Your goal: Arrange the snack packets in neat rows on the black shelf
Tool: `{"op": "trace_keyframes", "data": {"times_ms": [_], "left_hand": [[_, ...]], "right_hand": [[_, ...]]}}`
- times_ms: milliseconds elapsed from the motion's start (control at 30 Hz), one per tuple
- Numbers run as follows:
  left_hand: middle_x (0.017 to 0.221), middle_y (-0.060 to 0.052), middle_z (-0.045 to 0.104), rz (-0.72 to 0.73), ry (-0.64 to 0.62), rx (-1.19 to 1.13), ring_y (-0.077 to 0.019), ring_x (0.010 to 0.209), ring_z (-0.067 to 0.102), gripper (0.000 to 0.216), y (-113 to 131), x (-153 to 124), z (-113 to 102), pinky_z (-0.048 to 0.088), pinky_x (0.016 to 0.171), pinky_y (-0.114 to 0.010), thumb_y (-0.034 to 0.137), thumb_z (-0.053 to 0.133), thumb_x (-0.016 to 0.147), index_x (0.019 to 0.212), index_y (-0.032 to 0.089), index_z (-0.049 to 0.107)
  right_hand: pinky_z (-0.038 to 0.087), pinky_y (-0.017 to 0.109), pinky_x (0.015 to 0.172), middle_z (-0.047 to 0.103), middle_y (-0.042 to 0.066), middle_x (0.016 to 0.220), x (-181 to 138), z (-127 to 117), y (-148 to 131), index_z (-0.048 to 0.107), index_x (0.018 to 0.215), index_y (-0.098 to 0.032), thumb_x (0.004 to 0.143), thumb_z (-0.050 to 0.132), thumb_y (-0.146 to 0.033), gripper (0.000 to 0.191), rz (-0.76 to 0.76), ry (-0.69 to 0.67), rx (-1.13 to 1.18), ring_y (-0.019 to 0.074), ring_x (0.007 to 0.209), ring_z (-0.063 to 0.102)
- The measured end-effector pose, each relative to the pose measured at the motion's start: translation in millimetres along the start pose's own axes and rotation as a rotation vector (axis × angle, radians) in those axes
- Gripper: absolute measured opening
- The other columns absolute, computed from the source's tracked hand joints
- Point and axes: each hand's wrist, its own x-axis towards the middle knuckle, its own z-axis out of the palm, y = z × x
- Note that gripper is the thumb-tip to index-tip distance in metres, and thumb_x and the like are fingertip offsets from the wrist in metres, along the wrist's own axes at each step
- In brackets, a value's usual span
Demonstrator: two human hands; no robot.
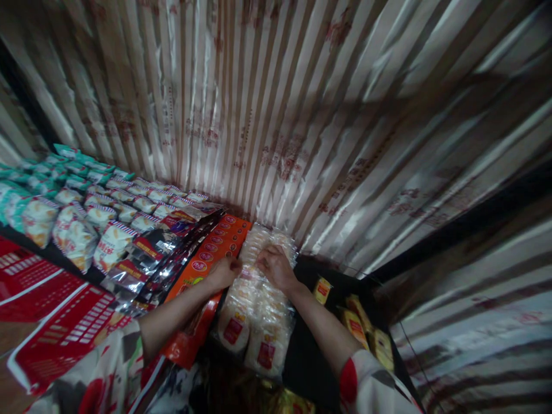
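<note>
In the head view, the left hand (226, 271) and right hand (276, 265) curl their fingers over the clear-wrapped packs (265, 351), which lie beneath the fingertips and stretch toward the wearer, though I cannot tell whether they pinch the film or merely rest on it. Handling these well probably calls for a light, even touch that spares the thin wrap and leaves the orange bag (215, 247), just left of the left fingers, undisturbed. Blur hides the fingertips' contact, and gold wrappers (297, 401) nearer than the fingers are cut off.
</note>
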Motion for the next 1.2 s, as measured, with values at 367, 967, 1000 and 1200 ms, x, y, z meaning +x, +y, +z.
{"op": "trace_keyframes", "data": {"times_ms": [367, 967, 1000, 1200], "left_hand": [[0.08, -0.003, 0.067, 0.022, 0.135, -0.097, -0.0138, 0.074, 0.059, 0.016, 3, 3, 7, 0.04, 0.063, -0.021, 0.023, 0.051, 0.079, 0.088, 0.015, 0.062], [0.07, -0.001, 0.063, -0.018, 0.12, -0.113, -0.012, 0.066, 0.055, 0.012, -17, -18, 19, 0.037, 0.059, -0.021, 0.022, 0.051, 0.079, 0.08, 0.016, 0.061], [0.071, -0.001, 0.063, -0.023, 0.133, -0.113, -0.0122, 0.067, 0.055, 0.013, -16, -18, 20, 0.037, 0.059, -0.021, 0.023, 0.05, 0.08, 0.081, 0.016, 0.061], [0.078, -0.004, 0.065, -0.047, 0.18, -0.109, -0.0132, 0.071, 0.058, 0.016, -10, -20, 18, 0.039, 0.062, -0.022, 0.024, 0.046, 0.084, 0.087, 0.015, 0.059]], "right_hand": [[0.04, 0.033, 0.081, 0.059, 0.005, 0.084, -16, -7, -11, 0.061, 0.067, -0.018, 0.08, 0.059, -0.027, 0.016, -0.059, -0.051, 0.048, 0.0201, 0.089, 0.048], [0.039, 0.038, 0.086, 0.059, 0.006, 0.089, -21, -11, -20, 0.064, 0.079, -0.02, 0.081, 0.058, -0.024, 0.007, -0.08, 0.026, 0.087, 0.0218, 0.096, 0.046], [0.039, 0.038, 0.087, 0.059, 0.006, 0.092, -22, -13, -22, 0.064, 0.077, -0.021, 0.08, 0.058, -0.025, 0.008, -0.099, 0.012, 0.09, 0.0218, 0.098, 0.046], [0.039, 0.037, 0.086, 0.059, 0.005, 0.094, -26, -12, -31, 0.064, 0.067, -0.019, 0.074, 0.064, -0.018, 0.007, -0.093, -0.105, 0.073, 0.0211, 0.098, 0.046]]}}
